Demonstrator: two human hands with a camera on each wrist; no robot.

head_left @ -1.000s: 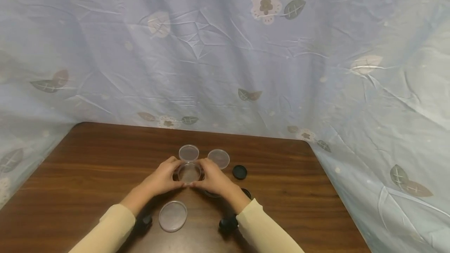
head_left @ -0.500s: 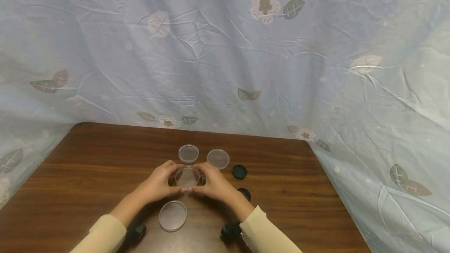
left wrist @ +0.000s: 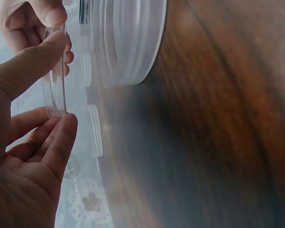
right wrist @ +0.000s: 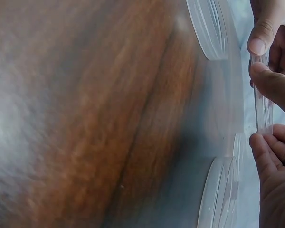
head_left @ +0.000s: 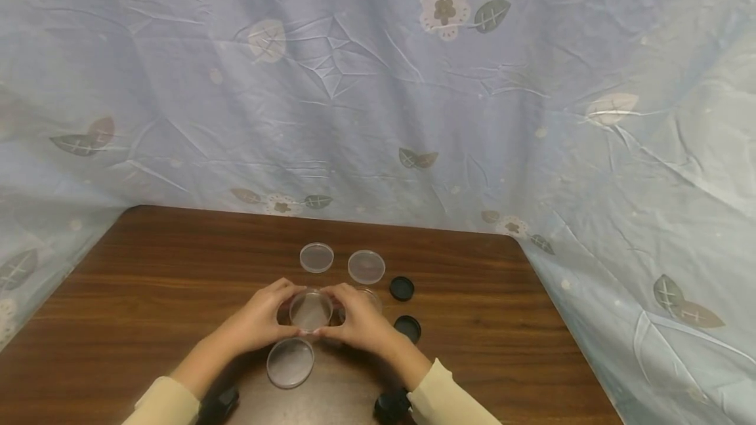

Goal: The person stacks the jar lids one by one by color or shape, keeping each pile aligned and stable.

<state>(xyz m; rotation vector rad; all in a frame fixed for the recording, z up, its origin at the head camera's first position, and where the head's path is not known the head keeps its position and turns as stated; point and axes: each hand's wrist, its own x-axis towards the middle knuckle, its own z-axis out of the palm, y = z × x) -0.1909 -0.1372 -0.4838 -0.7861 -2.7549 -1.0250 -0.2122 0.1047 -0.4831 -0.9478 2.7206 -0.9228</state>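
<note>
A clear round petri dish (head_left: 311,312) is held between both hands, raised off the table in the wrist views. My left hand (head_left: 267,320) pinches its left edge, thumb at the near side and fingers at the far side. The right hand (head_left: 361,323) grips the opposite edge the same way, and the two thumbs nearly meet. Seen edge-on in the left wrist view, the petri dish (left wrist: 56,92) is thin with a double rim. Just nearer the body lies another clear dish (head_left: 290,364) on the table. A further clear dish (head_left: 373,296) is partly hidden behind the right hand.
Two clear round dishes, one (head_left: 316,258) left and one (head_left: 366,267) right, lie beyond the hands. Two black round caps, a far one (head_left: 402,288) and a near one (head_left: 407,328), sit to the right on the brown wooden table (head_left: 484,346). Patterned cloth (head_left: 354,117) hangs around it.
Both hands have drawn the petri dish toward the body and slightly left. The near black cap and the dish behind the right hand show more now.
</note>
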